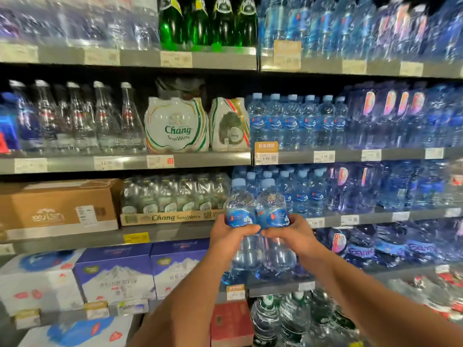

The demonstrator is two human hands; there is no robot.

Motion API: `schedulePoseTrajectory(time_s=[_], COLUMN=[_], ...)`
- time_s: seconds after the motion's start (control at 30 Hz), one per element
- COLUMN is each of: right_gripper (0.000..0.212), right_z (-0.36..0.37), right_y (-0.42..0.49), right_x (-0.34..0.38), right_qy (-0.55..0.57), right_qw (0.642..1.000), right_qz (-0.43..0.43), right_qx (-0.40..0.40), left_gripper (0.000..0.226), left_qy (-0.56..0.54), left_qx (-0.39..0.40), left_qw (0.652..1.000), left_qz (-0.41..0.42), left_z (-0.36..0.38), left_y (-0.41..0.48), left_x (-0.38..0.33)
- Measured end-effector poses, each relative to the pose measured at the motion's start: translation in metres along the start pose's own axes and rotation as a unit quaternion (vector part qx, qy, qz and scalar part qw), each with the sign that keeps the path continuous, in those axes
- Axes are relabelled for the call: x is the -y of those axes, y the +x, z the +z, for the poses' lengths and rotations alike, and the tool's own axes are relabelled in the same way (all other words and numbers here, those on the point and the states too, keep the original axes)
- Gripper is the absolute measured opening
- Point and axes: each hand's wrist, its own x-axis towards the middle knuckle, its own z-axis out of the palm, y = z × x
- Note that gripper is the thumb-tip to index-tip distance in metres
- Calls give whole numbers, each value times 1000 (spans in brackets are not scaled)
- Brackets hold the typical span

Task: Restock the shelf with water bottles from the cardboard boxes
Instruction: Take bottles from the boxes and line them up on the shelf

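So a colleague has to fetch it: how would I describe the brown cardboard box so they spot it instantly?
On the third visible shelf down, level with the two bottles the left hand and right hand hold, go left past the Chang soda water tray. The cardboard box at the far left is the only plain brown carton there.

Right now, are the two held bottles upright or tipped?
Upright: left bottle and right bottle have caps on top; left hand and right hand grip them.

Two water bottles (241, 206) held; seemingly four green bottles (223, 23).
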Motion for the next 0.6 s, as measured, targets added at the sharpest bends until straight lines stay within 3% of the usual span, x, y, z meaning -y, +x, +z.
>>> schedulePoseTrajectory(time_s=[0.1, 0.23, 0.47, 0.6], right_gripper=[67, 106, 70, 72], right_z=[-3, -7, -27, -47], right_y=[8, 20, 45, 73], right_x=[20, 41, 66, 79], right_qy=[-8, -26, 7, 4], right_qw=[1000, 998, 997, 996], right_qz=[-15, -47, -72, -71], right_qx=[-12, -24, -21, -46], left_gripper=[56, 57, 50, 53], left_qy=[0, 9, 16, 23], left_qx=[-3, -12, -17, -27], left_qw=[1000, 999, 996, 993], left_qz=[27, 50, 86, 111], left_z=[6, 14, 35, 63], left_y=[6, 14, 36, 59], left_x=[-23, -45, -76, -94])
